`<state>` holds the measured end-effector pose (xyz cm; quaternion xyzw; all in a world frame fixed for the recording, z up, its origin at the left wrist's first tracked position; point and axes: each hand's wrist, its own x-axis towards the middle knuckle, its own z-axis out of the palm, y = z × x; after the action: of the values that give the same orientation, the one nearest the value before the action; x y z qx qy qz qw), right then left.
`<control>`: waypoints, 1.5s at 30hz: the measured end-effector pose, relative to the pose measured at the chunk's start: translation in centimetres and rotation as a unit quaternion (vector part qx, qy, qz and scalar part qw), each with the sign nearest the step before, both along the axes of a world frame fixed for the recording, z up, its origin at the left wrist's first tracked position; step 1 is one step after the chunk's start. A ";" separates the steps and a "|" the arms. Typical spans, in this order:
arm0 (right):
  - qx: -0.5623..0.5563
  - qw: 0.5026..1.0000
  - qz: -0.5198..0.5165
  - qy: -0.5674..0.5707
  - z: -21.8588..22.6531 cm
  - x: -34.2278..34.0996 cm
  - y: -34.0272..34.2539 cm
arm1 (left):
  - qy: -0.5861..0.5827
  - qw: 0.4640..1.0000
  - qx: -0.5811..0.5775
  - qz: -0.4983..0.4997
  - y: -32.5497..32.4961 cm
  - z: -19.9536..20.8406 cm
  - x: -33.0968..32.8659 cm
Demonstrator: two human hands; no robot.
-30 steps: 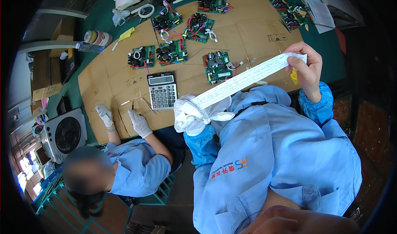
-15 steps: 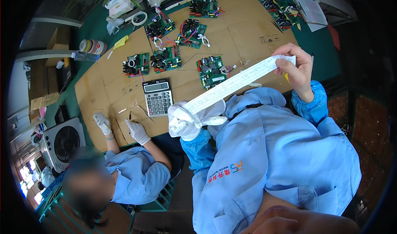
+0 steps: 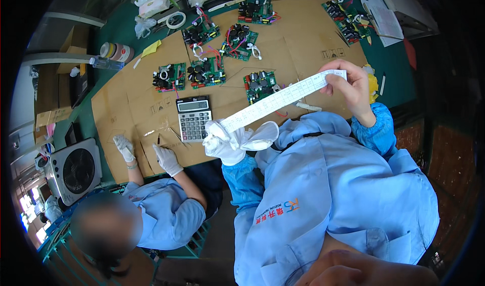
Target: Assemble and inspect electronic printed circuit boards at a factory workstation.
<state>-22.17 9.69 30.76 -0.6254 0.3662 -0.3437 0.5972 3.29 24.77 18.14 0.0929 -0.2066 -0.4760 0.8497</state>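
A long, narrow printed paper strip [image 3: 278, 101] stretches between my hands, slanting up to the right. My left hand [image 3: 222, 148], in a white glove, is closed on its lower end. Bunched at that hand is a loose white cloth piece [image 3: 261, 136] that looks like an empty glove. Bare, my right hand [image 3: 353, 86] pinches the strip's upper end between thumb and fingers. Beneath the strip, a green circuit board [image 3: 259, 84] with black capacitors lies partly covered. Left of my gloved hand sits a grey calculator [image 3: 195, 126].
Several more circuit boards [image 3: 207, 72] lie on the cardboard-covered table [image 3: 298, 38]. At the left, a co-worker's gloved hands [image 3: 168, 161] rest on the table, one with a pen. A tape roll [image 3: 176, 20], a bottle [image 3: 107, 64] and papers [image 3: 386, 21] stand around the edge.
My right hand has shifted slightly left with its end of the strip, whose printed face now shows more clearly. A yellow object by my right wrist shows more.
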 end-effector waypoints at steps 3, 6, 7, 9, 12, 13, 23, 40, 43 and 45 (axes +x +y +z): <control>0.012 1.000 0.017 -0.004 -0.7 0.5 0.0 | 0.060 0.998 -0.033 0.006 0.2 -1.0 0.3; 0.016 0.999 0.028 0.007 -1.0 1.1 -0.1 | 0.071 0.996 -0.043 -0.018 0.4 -0.9 0.9; 0.018 0.999 0.033 0.007 -1.1 1.2 -0.2 | 0.080 0.995 -0.047 -0.024 0.4 -0.7 0.9; 0.021 1.000 0.016 0.015 -0.9 1.3 -0.2 | 0.087 0.995 -0.047 -0.013 -0.1 -0.9 0.7; 0.003 0.999 -0.004 0.048 -0.9 1.5 -0.4 | 0.087 0.996 -0.021 0.001 -0.1 -1.5 0.6; 0.007 0.999 0.001 0.046 -1.0 1.5 -0.5 | 0.059 0.997 -0.045 -0.009 -0.3 -1.6 1.1; 0.009 0.999 0.002 0.054 -1.5 1.7 -0.8 | -0.011 0.999 -0.045 -0.027 -0.3 -2.6 2.4; -0.005 0.998 0.013 0.055 -0.9 2.0 -0.7 | 0.070 0.997 -0.030 -0.034 0.3 -3.7 2.1; -0.006 0.998 0.013 0.056 -1.0 2.0 -0.7 | 0.040 0.999 -0.023 -0.023 0.1 -2.7 2.1; -0.005 0.998 0.012 0.058 -1.0 1.9 -0.7 | 0.023 1.000 0.011 0.018 0.1 -1.8 1.7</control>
<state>-20.23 8.96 29.79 -0.6516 0.3909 -0.3014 0.5760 4.98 24.90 16.32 0.0953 -0.1802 -0.4648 0.8616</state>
